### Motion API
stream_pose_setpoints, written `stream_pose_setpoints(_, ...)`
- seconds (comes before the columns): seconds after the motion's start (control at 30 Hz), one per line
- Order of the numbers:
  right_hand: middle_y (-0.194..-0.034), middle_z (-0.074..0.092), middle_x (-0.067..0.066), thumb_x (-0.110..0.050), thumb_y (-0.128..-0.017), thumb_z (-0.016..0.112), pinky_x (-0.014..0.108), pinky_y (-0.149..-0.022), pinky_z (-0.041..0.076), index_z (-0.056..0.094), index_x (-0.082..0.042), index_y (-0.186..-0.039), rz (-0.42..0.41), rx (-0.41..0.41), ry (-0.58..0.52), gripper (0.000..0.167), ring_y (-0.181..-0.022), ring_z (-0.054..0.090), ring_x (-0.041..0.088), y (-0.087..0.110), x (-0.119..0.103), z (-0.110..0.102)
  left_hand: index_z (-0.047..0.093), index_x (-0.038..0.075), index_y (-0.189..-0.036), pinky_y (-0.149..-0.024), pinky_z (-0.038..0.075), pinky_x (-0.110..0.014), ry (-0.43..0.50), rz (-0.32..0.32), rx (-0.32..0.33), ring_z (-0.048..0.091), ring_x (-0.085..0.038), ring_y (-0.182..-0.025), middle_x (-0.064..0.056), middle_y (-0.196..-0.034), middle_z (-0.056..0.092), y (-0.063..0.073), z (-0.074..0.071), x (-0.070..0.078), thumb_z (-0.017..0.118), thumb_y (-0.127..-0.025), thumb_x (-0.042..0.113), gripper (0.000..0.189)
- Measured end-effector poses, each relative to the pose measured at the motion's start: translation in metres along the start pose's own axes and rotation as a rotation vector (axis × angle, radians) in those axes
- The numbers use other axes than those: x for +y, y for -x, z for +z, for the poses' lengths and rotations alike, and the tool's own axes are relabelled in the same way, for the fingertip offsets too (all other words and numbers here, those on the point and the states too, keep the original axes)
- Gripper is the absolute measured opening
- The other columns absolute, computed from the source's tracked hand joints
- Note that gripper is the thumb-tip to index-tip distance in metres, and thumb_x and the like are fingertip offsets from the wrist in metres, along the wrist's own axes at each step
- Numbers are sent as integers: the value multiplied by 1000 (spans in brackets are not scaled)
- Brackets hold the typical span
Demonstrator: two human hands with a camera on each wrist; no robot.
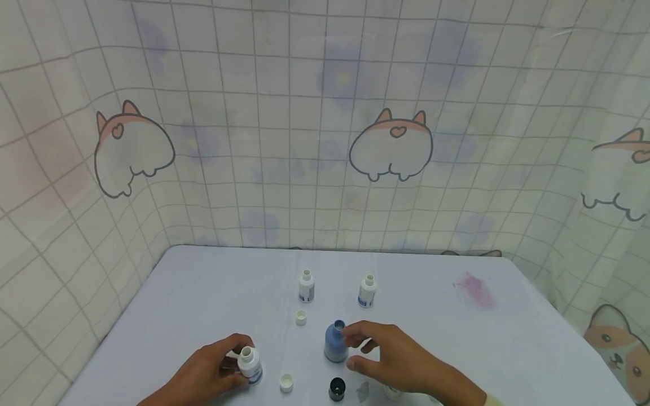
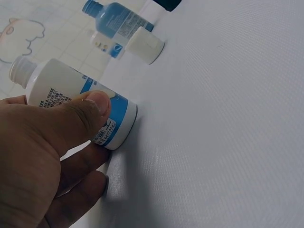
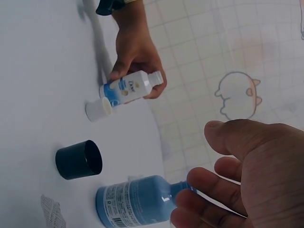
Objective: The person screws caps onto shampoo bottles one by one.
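My left hand (image 1: pixel 212 366) grips a small white bottle (image 1: pixel 250 365) with a blue label band, thumb across the label in the left wrist view. Its neck is uncapped and its base is at the table. My right hand (image 1: pixel 393 355) is beside a blue bottle (image 1: pixel 336 343), also uncapped. In the right wrist view the fingertips (image 3: pixel 190 202) overlap the blue bottle's neck, while the thumb stands well away from it. A black cap (image 1: pixel 337 389) lies in front of the blue bottle. One white cap (image 1: pixel 286 383) sits just right of the held bottle.
Farther back stand two more uncapped white bottles, one left (image 1: pixel 307 286) and one right (image 1: pixel 367 291). Near the left one lies another white cap (image 1: pixel 301 318). A pink stain (image 1: pixel 476 291) marks the white table (image 1: pixel 228 293). A patterned curtain (image 1: pixel 284 129) hangs around it.
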State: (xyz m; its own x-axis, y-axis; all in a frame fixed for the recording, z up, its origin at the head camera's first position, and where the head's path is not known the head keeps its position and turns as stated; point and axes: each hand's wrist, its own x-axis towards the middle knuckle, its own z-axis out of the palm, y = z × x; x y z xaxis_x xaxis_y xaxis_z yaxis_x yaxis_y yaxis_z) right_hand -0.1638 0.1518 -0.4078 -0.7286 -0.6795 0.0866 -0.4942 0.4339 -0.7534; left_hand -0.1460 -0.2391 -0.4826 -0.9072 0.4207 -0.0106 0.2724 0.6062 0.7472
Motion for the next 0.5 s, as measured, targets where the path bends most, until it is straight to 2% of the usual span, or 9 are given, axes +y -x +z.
stream_pose_setpoints(0.2, -117, 70, -1, -31, -98, 73, 28, -93, 54, 61, -10, -133, 11, -16, -16, 42, -109, 65, 15, -3, -1, 6, 58, 26, -123, -81, 60, -31, 2, 1, -3, 72, -19, -99, 1, -123, 66, 0, 1, -1, 87, -82, 24, 50)
stream_pose_setpoints(0.5, -115, 69, -4, -30, -97, 74, 27, -91, 55, 63, -12, -129, 22, -23, -12, 38, -106, 65, 13, -6, -2, 12, 58, 26, -123, -80, 59, -28, 6, 12, 0, 73, -18, -99, 1, -122, 66, 0, 1, -1, 87, -83, 25, 50)
